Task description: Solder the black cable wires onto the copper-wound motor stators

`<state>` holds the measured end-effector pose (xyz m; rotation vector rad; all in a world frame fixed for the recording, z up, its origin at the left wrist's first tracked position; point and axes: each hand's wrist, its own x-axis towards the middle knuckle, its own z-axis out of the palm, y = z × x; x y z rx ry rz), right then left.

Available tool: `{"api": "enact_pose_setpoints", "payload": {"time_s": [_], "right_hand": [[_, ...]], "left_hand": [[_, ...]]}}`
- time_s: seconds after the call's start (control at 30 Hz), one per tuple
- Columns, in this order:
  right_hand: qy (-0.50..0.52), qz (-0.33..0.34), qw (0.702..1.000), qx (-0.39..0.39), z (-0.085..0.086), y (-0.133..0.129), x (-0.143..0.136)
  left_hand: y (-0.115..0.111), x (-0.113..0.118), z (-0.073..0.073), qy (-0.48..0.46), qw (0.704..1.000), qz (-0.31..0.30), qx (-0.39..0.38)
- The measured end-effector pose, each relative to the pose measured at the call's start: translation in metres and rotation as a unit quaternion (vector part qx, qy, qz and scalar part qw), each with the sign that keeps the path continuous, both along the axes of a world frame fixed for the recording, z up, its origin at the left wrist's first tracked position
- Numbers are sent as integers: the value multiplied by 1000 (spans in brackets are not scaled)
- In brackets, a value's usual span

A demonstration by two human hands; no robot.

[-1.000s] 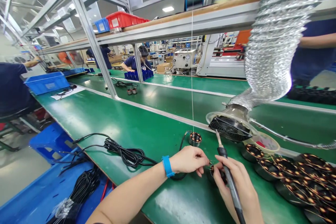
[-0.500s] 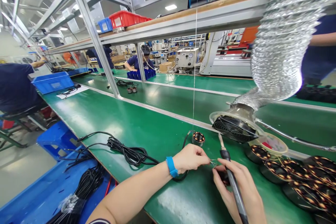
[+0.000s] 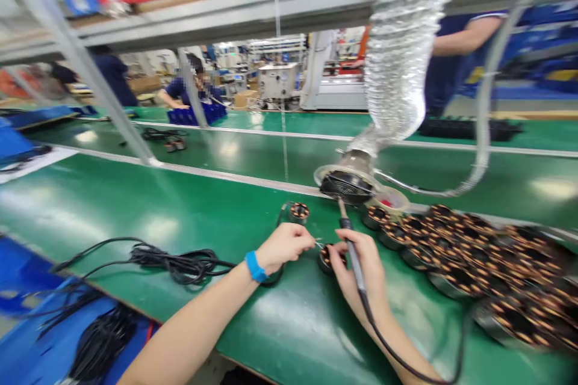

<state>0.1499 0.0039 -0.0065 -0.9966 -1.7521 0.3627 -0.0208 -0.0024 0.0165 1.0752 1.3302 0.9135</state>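
Observation:
My left hand [image 3: 290, 243], with a blue band at the wrist, pinches thin bare wire ends [image 3: 320, 242]. A bundled black cable [image 3: 180, 260] lies to its left and runs under the wrist. My right hand [image 3: 365, 264] holds a soldering iron [image 3: 354, 255] like a pen, its tip pointing up and away toward the fan. Thumb and fingers of that hand also touch a round motor stator [image 3: 326, 260] with copper windings, partly hidden by them. Just beyond my left hand stands another stator [image 3: 299, 213] with a dark lead beside it.
Many stators [image 3: 465, 274] are crowded on the green bench [image 3: 289, 325] at right. A fume fan [image 3: 347, 185] hangs from a silver duct [image 3: 397, 60] ahead. A blue bin [image 3: 40, 367] holds black cables at lower left. Co-workers are across the bench.
The view has swung right, so more stators show and the bench slides left. Both hands stay close together; the stator at my right fingers is now more visible.

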Motion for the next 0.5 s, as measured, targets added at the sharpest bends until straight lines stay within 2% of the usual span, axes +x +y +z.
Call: {"api": "enact_pose_setpoints", "payload": {"time_s": [0.23, 0.5], "right_hand": [[42, 2, 997, -69, -1, -7, 1], [71, 26, 993, -86, 3, -12, 2]], "left_hand": [[-5, 3, 4, -1, 1000, -20, -8], [-10, 7, 5, 48, 998, -30, 18]]}}
